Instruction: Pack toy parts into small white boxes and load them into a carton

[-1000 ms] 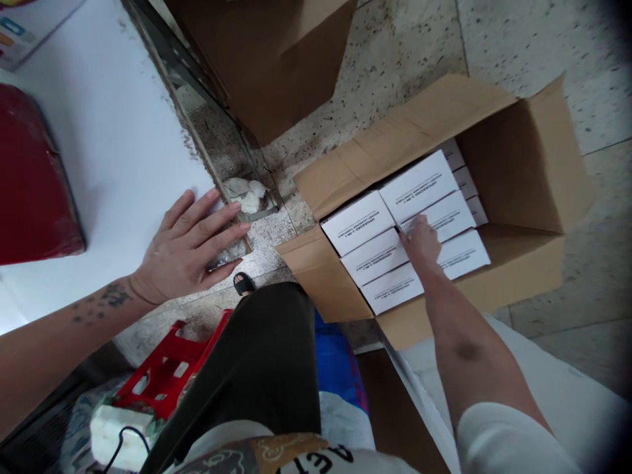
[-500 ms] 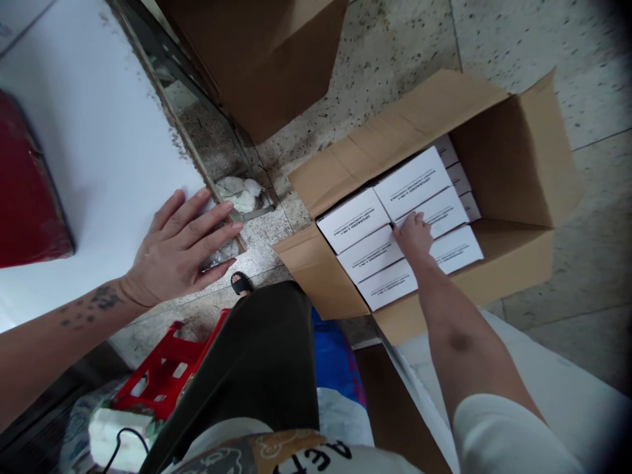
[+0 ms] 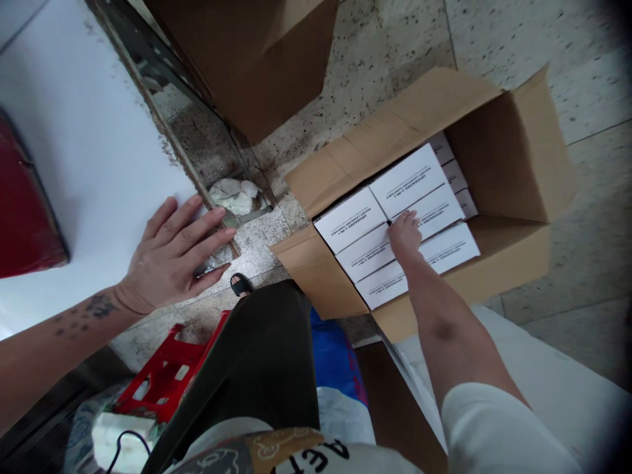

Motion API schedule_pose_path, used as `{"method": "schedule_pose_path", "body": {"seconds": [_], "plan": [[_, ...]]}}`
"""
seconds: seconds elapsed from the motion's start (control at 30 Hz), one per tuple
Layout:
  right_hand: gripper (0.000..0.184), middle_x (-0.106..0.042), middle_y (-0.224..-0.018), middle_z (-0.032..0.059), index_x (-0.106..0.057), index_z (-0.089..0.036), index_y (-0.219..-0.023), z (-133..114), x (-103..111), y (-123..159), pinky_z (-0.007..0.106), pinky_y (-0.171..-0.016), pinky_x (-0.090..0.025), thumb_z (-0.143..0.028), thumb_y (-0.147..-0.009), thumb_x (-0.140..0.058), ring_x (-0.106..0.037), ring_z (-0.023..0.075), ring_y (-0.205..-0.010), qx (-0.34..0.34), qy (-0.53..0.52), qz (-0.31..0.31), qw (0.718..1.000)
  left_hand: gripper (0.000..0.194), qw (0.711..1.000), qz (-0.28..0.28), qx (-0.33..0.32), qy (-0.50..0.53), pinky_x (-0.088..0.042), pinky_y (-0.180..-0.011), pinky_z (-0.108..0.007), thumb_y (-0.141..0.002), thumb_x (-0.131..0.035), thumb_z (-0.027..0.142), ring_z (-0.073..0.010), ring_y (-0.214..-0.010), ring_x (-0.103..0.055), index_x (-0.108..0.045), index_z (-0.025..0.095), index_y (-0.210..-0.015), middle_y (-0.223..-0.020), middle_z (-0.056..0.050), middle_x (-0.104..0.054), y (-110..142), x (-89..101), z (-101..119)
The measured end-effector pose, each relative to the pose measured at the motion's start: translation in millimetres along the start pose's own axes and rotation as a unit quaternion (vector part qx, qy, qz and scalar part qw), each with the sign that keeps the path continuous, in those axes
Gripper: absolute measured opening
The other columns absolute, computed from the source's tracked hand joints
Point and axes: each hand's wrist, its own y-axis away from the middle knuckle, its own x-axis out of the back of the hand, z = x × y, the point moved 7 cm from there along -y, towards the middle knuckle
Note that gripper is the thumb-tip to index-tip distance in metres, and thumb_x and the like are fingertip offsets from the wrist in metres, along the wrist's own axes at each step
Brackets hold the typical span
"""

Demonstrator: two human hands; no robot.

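My right hand [image 3: 405,235] reaches down onto white printed boxes [image 3: 407,176] packed in an open brown carton [image 3: 395,131]. Its fingers are slightly bent and apart, touching the box tops near the seam between two columns; none of the boxes is lifted. My left hand [image 3: 175,257] is open with fingers spread, over the edge of the white tabletop [image 3: 99,138], and holds nothing. Whether its palm touches the surface, I cannot tell. More white boxes [image 3: 454,174] lie lower along the right side of the stack.
A red object [image 3: 29,197] rests on the tabletop at the left. Another brown carton [image 3: 257,66] stands at the top. Below are a red plastic stool [image 3: 168,375], a white block [image 3: 118,441] and a blue bag [image 3: 338,359]. A crumpled white bundle [image 3: 234,195] lies beside the table frame.
My right hand has shifted slightly left over the box tops. My left hand keeps its spread pose, a little lower left in view. The boxes stay in place.
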Motion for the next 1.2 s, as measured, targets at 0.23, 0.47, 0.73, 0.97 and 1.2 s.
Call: {"method": "schedule_pose_path", "body": {"seconds": [0.23, 0.47, 0.73, 0.97, 1.2], "plan": [[0.063, -0.022, -0.159, 0.0261, -0.027, 0.0, -0.152, 5, 4, 5, 0.056, -0.108, -0.038, -0.036, -0.1, -0.032, -0.025, 0.0398, -0.144, -0.044, -0.136, -0.022, 0.99, 0.076, 1.0, 0.007, 0.013, 0.013, -0.017, -0.125, -0.048, -0.09, -0.063, 0.041, -0.0248, -0.15, -0.025, -0.025, 0.036, -0.155, -0.161, 0.005, -0.029, 1, -0.4, -1], [0.053, -0.029, -0.155, 0.0263, -0.04, -0.002, -0.145, -2, 14, 43, 0.056, -0.117, -0.024, -0.02, -0.095, -0.034, -0.024, 0.0324, -0.146, -0.065, -0.279, 0.079, 0.955, 0.077, 0.999, 0.009, 0.043, 0.026, -0.018, -0.126, -0.046, -0.087, -0.063, 0.042, -0.0238, -0.148, -0.029, -0.024, 0.046, -0.153, -0.16, 0.011, -0.03, 3, -0.6, -8], [0.05, -0.052, -0.142, 0.0157, -0.054, -0.014, -0.136, -75, -26, 199, 0.048, -0.115, -0.035, -0.024, -0.092, -0.033, -0.046, 0.0262, -0.135, -0.057, -0.483, 0.001, 0.874, 0.079, 0.999, -0.001, 0.034, 0.008, -0.021, -0.122, -0.051, -0.086, -0.066, 0.04, -0.0298, -0.147, -0.033, -0.027, 0.039, -0.154, -0.153, -0.005, -0.046, 0, 1.3, -2], [0.038, -0.074, -0.104, 0.0094, -0.073, -0.02, -0.095, -114, -51, 355, 0.041, -0.097, -0.052, -0.03, -0.078, -0.041, -0.069, 0.0278, -0.104, -0.058, -0.478, -0.104, 0.871, 0.066, 0.999, -0.034, 0.004, -0.005, -0.013, -0.122, -0.054, -0.09, -0.053, 0.049, -0.0342, -0.15, -0.022, -0.041, 0.023, -0.15, -0.156, -0.011, -0.039, -5, -7.7, -1], [0.019, -0.075, -0.08, 0.0, -0.065, -0.032, -0.059, -152, -40, 459, 0.045, -0.087, -0.053, -0.033, -0.06, -0.046, -0.072, 0.0345, -0.095, -0.033, -0.41, -0.153, 0.899, 0.046, 0.983, -0.066, -0.134, 0.111, -0.032, -0.115, -0.051, -0.097, -0.038, 0.026, -0.0286, -0.129, -0.053, -0.052, 0.02, -0.14, -0.131, -0.015, -0.063, 122, 40.8, 116]]}}
